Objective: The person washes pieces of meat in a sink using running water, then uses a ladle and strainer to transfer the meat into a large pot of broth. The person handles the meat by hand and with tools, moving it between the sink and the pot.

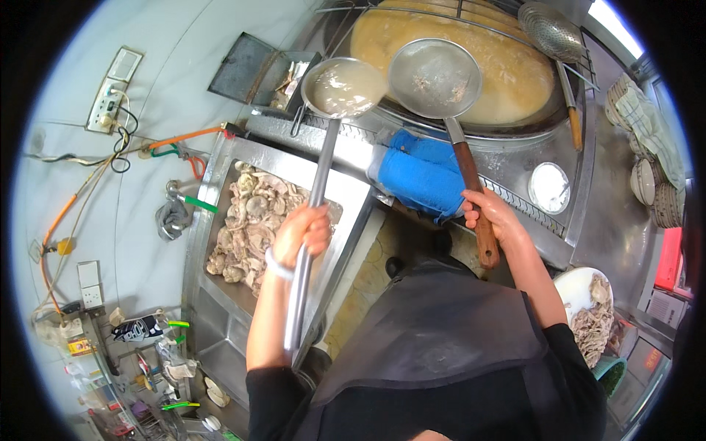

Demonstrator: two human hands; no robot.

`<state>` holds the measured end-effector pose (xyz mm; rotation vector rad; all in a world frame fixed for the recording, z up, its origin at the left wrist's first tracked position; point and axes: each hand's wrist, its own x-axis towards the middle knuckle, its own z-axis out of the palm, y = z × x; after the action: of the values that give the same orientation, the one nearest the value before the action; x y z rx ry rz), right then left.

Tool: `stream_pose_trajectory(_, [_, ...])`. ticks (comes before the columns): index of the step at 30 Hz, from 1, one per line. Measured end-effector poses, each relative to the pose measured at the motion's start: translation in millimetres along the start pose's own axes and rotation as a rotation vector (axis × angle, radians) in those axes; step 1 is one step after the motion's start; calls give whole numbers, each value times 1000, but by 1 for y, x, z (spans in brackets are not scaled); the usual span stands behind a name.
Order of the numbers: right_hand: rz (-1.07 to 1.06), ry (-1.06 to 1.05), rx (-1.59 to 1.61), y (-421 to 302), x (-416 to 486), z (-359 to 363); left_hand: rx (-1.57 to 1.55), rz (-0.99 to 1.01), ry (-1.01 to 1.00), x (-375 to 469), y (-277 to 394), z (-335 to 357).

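My left hand (303,234) grips the long steel handle of a ladle (345,88) filled with cloudy broth. In my right hand (488,212) is the wooden handle of a round fine-mesh strainer (436,77), with small bits of residue on its mesh. Ladle and strainer are side by side, their rims close together, at the near edge of a large wok of yellowish broth (507,91). Whether the rims touch I cannot tell. Below the wok's rim, between my two hands, a blue cloth (422,173) lies over the stove edge.
A steel sink (220,297) at left holds cooked meat pieces (259,215). A perforated skimmer (551,33) rests at the wok's far right. A bowl of white powder (549,187), a plate of sliced meat (593,325) and stacked bowls (667,204) stand at right. An open metal box (298,63) sits behind the ladle.
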<state>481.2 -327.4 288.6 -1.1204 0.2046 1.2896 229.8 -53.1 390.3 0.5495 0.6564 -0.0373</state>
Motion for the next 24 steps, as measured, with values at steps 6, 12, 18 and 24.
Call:
stream_pose_trajectory(6, [0,8,-21,-3,-8,4,360,127,131,100,5,47])
stream_pose_trajectory(12, [19,-9,52,-4,-7,6,833,303,268,156,-11,52])
stream_pose_trajectory(18, [-6,-6,63,0,-6,9,1633,815,478,154,-18,6])
stream_pose_trajectory(24, [3,51,10,3,-1,9,1695,899,681,38,-37,-64])
